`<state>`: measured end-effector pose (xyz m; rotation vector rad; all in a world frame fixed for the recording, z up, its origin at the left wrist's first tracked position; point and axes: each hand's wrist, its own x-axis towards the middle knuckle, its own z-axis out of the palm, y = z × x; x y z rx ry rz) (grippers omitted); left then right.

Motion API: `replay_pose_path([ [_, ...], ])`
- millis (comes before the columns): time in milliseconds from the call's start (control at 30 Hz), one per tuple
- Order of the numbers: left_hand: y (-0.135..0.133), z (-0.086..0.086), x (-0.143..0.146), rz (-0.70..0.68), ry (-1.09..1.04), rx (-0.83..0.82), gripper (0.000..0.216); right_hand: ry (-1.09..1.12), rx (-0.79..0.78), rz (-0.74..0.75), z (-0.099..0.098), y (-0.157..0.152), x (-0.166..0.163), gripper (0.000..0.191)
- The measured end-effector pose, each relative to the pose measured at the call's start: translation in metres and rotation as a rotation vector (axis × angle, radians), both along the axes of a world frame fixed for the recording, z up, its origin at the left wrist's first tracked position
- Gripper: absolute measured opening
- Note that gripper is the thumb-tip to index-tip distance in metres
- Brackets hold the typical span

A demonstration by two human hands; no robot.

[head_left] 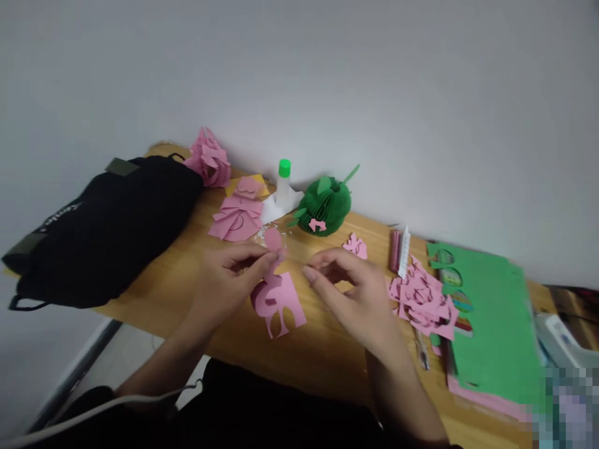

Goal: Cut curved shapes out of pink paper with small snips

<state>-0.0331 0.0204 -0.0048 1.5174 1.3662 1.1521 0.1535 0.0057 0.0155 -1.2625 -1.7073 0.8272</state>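
Observation:
My left hand point(229, 280) is closed in a pinch, thumb against forefinger, on a small pink paper piece point(272, 269) at its fingertips. To the right, my right hand point(349, 290) hovers over the table with thumb and forefinger brought close together; whether anything tiny is between them is too blurred to make out. Below the left fingertips lies a pink paper sheet point(291, 296) with shapes cut out of it. Behind the hands sits a green honeycomb paper ball point(327, 206) with green leaf shapes and a small pink piece on its front.
A glue stick with a green cap point(284, 168) stands near the wall. Pink folded papers point(236, 218) and a black bag point(126, 231) are at left. Pink scraps point(423, 296), a pen point(422, 352) and green paper sheets point(491, 318) lie at right.

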Motion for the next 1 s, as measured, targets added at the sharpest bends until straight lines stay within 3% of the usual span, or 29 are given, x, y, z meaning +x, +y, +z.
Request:
replay_pose_path([
  [67,-0.004,-0.001,-0.001,0.016,0.059,0.083,0.010,-0.036,-0.011,0.001,-0.008,0.004,-0.016,0.005],
  [167,-0.005,-0.005,-0.003,0.032,0.083,0.105,0.012,-0.192,0.124,0.059,-0.014,0.008,-0.027,0.013],
  [333,-0.004,-0.013,-0.011,0.010,-0.034,-0.033,0.011,-0.337,0.142,0.158,-0.011,0.012,-0.028,0.009],
  [533,-0.002,-0.029,-0.020,0.001,-0.233,-0.252,0.011,-0.236,-0.004,0.281,-0.015,0.022,-0.023,0.007],
  [633,-0.004,-0.041,-0.028,0.099,-0.266,-0.360,0.015,-0.227,-0.138,0.209,-0.032,0.036,-0.022,0.007],
  [700,-0.005,-0.048,-0.034,0.147,-0.284,-0.413,0.019,-0.339,-0.194,0.139,-0.049,0.050,-0.025,0.012],
  [833,-0.008,-0.055,-0.039,0.181,-0.296,-0.486,0.028,-0.432,-0.208,0.148,-0.074,0.074,-0.041,0.020],
  [1000,-0.009,-0.057,-0.041,0.219,-0.323,-0.503,0.030,-0.546,-0.231,0.101,-0.070,0.073,-0.034,0.028],
])
